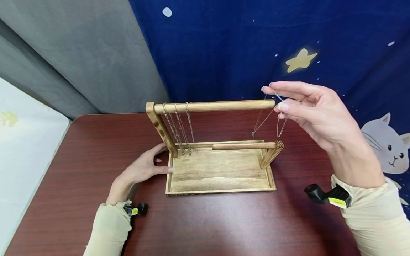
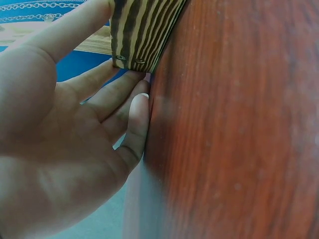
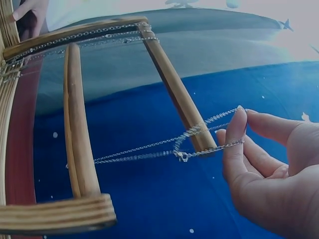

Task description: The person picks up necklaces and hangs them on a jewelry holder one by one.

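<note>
My right hand (image 1: 320, 110) pinches a thin silver chain necklace (image 3: 135, 158) between thumb and fingers, just beyond the free end of the upper bar (image 1: 214, 106). One loop droops toward the lower bar (image 1: 243, 145) with a small pendant (image 1: 253, 134) at its bottom; a shorter length dangles below the thumb. A clasp (image 3: 182, 157) shows in the right wrist view. My left hand (image 1: 145, 165) rests its thumb and fingertips against the left end of the wooden jewelry stand (image 1: 221, 191), fingers fairly straight. Part of them is hidden behind the stand's left post (image 1: 163, 131).
Several silver necklaces (image 1: 180, 124) hang at the left of the upper bar, their ends reaching the tray floor. A short post (image 1: 272, 156) carries the lower bar at the right. The stand sits on a dark red wooden table (image 1: 105, 142), with a blue curtain (image 1: 217, 46) behind.
</note>
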The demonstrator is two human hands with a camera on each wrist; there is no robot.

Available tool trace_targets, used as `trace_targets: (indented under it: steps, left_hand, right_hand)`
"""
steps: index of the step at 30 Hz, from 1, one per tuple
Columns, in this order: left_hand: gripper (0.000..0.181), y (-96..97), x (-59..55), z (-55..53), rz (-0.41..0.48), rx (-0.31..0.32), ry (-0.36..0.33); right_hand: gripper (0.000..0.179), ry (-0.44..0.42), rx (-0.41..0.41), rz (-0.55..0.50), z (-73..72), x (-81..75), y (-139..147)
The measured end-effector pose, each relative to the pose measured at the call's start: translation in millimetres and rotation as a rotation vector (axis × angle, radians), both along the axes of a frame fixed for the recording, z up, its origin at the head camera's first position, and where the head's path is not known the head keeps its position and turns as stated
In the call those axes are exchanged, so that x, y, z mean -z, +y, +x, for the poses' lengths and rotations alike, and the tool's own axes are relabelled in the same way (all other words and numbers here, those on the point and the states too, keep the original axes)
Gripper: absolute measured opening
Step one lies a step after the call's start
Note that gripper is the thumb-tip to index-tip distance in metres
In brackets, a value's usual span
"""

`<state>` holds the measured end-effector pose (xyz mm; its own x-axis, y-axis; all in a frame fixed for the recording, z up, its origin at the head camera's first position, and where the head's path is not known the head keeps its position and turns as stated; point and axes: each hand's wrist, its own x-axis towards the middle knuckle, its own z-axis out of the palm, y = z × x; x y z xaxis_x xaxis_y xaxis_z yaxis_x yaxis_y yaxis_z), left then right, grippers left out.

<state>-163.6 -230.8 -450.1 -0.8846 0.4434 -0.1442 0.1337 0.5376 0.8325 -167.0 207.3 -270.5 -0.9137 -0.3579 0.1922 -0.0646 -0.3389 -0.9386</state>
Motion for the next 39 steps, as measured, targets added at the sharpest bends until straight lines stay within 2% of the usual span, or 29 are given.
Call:
trace_targets:
  steps: [9, 15, 20, 39]
  left_hand:
    - [0.091, -1.2, -0.1, 1.4, -0.012, -0.007, -0.006]
    - [0.092, -1.0, -0.1, 2.9, -0.005, -0.015, -0.028]
    - [0.092, -0.2, -0.4, 3.0, -0.002, -0.015, -0.034]
    - [0.092, 0.6, -3.5, 2.6, 0.0, -0.009, -0.024]
  right_hand:
    - [0.045, 0.073, -0.037, 0.062, 0.0, -2.7, -18]
    - [0.044, 0.088, -0.098, 0.013, -0.2, -2.6, -28]
    - [0.044, 0.078, -0.128, 0.019, 0.7, -5.6, -38]
    - [0.036, 0.051, -0.063, 0.213, -1.6, -10.4, -78]
